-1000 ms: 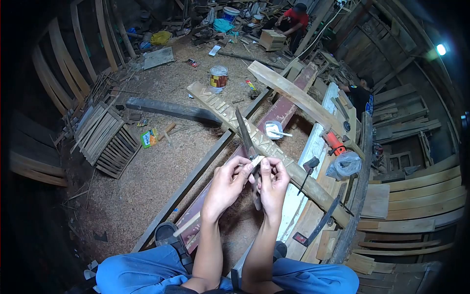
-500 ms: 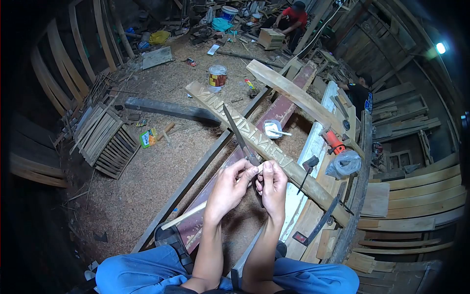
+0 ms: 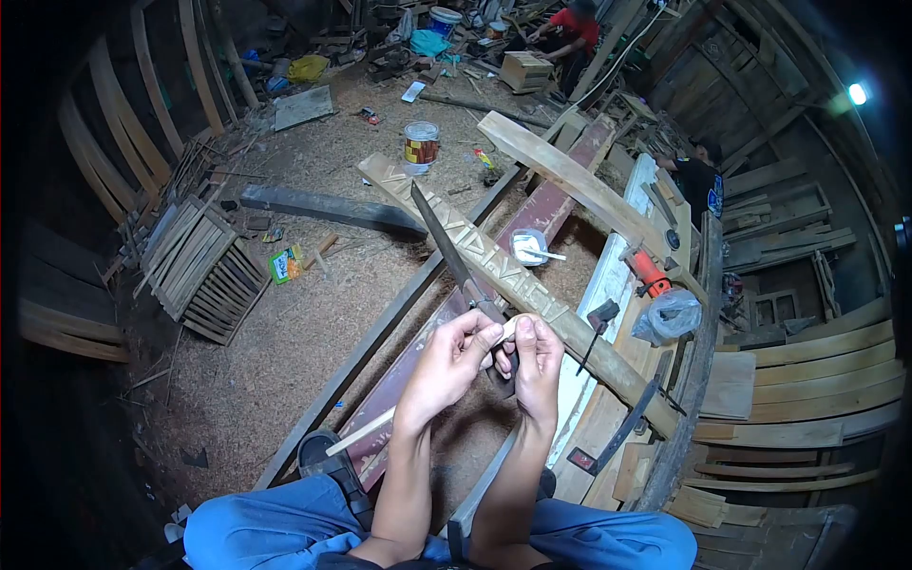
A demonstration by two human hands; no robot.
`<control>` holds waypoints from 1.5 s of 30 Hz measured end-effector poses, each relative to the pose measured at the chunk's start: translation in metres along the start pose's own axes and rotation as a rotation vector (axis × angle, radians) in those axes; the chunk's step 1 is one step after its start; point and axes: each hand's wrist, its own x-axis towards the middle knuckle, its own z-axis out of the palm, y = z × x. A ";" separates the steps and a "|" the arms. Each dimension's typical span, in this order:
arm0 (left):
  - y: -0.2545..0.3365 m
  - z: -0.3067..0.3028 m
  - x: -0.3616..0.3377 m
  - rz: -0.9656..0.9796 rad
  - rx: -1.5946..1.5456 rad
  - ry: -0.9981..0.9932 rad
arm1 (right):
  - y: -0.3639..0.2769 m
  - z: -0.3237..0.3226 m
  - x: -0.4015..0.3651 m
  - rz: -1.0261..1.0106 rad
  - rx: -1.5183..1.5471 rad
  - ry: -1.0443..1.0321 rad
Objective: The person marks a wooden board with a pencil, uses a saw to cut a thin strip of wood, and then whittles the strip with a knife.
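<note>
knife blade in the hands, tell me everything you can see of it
The long dark metal blade looks narrow and flat, and tapers to a point. It slants up and to the left from the hands, with its tip free in the air. Its lower end, with a dark handle part, is gripped between the left hand and the right hand, beside a small pale piece at the fingertips. The edge is too small to judge.

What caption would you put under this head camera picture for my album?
Left hand and right hand grip a long dark blade above a carved plank in a sawdusty workshop.
</note>
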 end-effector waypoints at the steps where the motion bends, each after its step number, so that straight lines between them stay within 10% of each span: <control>1: 0.001 -0.001 0.000 0.001 0.000 0.002 | 0.000 0.000 0.000 0.005 0.010 0.000; 25: -0.012 -0.004 0.008 -0.050 -0.176 -0.085 | 0.014 -0.007 0.005 0.024 0.104 0.033; 39: 0.013 0.008 0.002 0.146 0.614 0.178 | 0.020 -0.001 0.008 -0.148 -0.278 0.164; 45: -0.008 0.004 0.007 0.010 0.184 0.118 | 0.017 0.000 0.008 0.014 -0.002 0.082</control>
